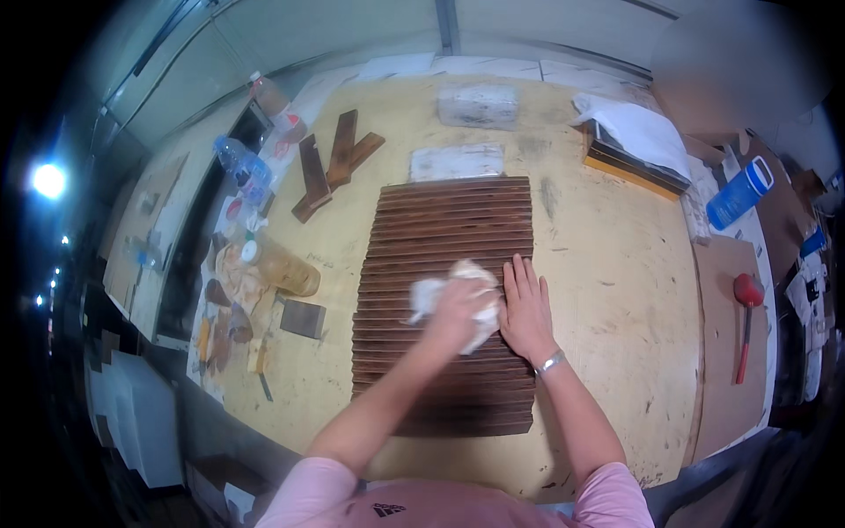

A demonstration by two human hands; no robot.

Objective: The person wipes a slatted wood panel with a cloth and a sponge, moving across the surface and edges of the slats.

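Note:
A dark brown ridged wooden panel [440, 387] lies flat on the table in front of me, its slats running from left to right. My left hand [455, 315] is closed over a crumpled white cloth [426, 299] and presses it on the middle of the panel; the fingers are a little blurred. Along the panel's right edge rests my right hand [526, 308], laid flat with fingers stretched forward and nothing held. A metal band [550, 362] circles that wrist.
Dark wood strips [339, 163], a jar of amber liquid [282, 267], a block [302, 319] and plastic bottles [242, 165] stand left. White wrapped packs [456, 163] lie beyond the panel. A cloth-topped box [629, 163], blue bottle [738, 194] and red mallet [747, 292] are right.

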